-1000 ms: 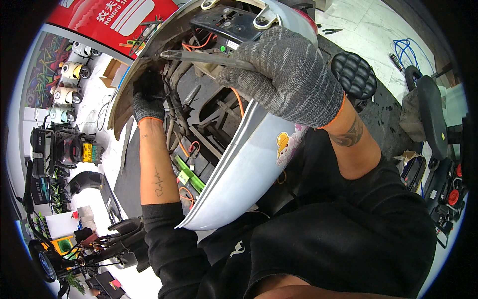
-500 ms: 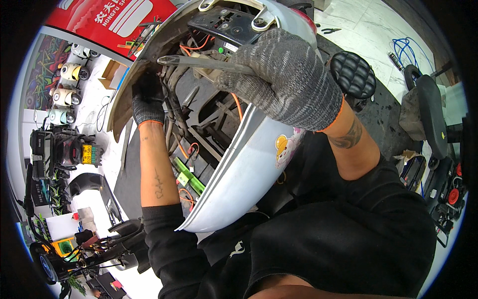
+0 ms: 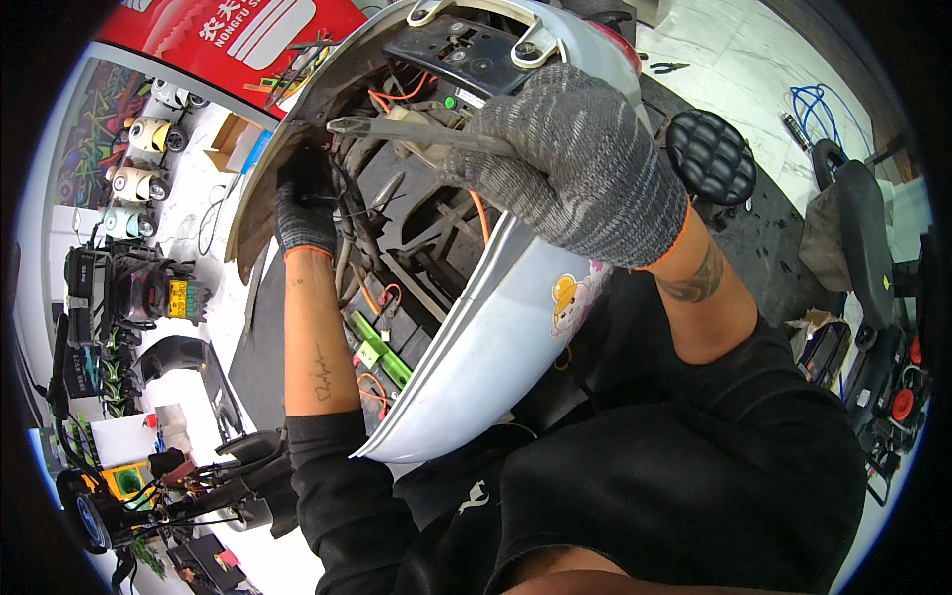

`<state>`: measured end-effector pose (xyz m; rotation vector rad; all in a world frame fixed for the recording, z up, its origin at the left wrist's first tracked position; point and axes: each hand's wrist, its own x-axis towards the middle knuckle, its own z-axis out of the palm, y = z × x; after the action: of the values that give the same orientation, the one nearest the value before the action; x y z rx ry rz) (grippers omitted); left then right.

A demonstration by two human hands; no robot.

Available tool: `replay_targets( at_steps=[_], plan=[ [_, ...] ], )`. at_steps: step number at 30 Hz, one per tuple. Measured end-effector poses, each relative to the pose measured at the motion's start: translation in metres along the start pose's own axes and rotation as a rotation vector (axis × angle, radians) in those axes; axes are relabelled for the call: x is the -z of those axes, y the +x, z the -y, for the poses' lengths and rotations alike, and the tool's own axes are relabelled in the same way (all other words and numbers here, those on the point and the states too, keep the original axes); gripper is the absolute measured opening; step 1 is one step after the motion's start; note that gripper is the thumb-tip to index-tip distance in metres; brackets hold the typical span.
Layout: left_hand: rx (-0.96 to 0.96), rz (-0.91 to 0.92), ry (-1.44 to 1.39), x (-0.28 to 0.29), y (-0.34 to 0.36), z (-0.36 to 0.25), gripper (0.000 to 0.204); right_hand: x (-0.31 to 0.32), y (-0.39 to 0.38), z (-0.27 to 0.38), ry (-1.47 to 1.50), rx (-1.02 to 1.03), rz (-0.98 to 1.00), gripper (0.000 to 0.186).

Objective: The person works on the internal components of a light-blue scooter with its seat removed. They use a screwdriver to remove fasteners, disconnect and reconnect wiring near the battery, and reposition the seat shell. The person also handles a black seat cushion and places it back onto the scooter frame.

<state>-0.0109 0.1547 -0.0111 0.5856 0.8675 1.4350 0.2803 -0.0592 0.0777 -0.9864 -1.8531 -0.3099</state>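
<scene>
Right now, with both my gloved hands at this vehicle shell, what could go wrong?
Your right hand grips a screwdriver-like tool with its tip pointing toward your left hand's side; a slip might jab your left hand. The tool could also nick the exposed orange cable nearby. And your left fingertips are lost in shadow, so they might scrape unseen against the shell.

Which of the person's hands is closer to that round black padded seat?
Right. The right hand, holding a tool, is just left of the seat in this view; the left hand is lower and much farther left.
</scene>
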Motion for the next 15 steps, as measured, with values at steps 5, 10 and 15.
replay_targets(
  at_steps=[5,10,15],
  plan=[
    [0.058,-0.027,0.187,0.019,-0.021,-0.013,0.038,0.009,-0.005,-0.001,0.055,-0.06,0.137,0.026],
    [0.073,-0.133,0.556,0.094,-0.089,-0.055,0.048,0.011,-0.009,-0.015,0.409,0.025,0.102,0.027],
    [0.029,-0.302,0.47,0.176,-0.223,-0.108,0.045,0.053,-0.024,-0.054,1.429,-0.382,0.033,0.032]
  ],
)
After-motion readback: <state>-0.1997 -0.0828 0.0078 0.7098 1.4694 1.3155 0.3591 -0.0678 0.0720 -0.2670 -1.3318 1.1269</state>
